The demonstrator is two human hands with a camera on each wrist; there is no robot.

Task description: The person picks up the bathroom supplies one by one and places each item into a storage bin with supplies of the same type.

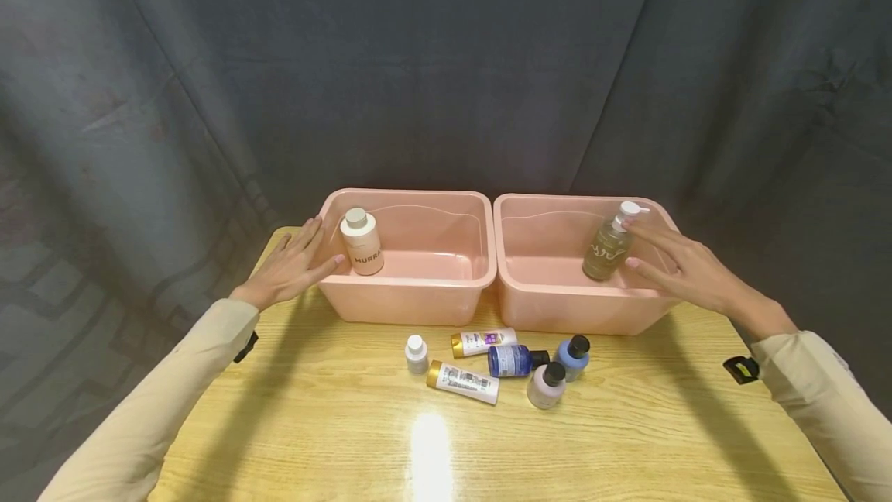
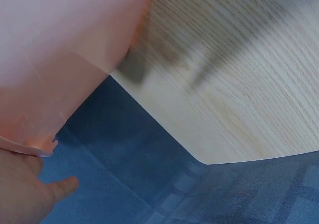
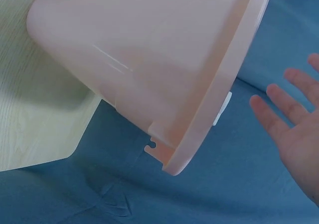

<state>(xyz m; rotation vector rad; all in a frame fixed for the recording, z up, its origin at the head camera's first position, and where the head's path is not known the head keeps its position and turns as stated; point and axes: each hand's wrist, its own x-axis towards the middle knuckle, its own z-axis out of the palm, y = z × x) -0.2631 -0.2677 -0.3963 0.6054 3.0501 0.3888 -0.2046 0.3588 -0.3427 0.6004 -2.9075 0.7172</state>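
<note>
A white bottle with a grey cap (image 1: 361,242) stands inside the left pink bin (image 1: 404,303), near its left wall. My left hand (image 1: 289,263) lies with straight fingers at that bin's left rim; in the left wrist view, the left hand (image 2: 22,189) is under the rim edge. In the right pink bin (image 1: 578,312), a greenish pump bottle (image 1: 605,252) with a white pump top leans slightly. My right hand (image 1: 686,268) hovers over this bin's right side, its fingers spread beside the pump bottle. The right wrist view shows the right hand (image 3: 299,129) holding nothing.
In front of the bins on the wooden table (image 1: 334,424) are a small white bottle (image 1: 416,355), two white tubes with gold caps (image 1: 465,383), a dark blue bottle (image 1: 509,361), a light blue bottle (image 1: 570,361) and a pale black-capped bottle (image 1: 543,390). A dark curtain (image 1: 418,84) hangs behind.
</note>
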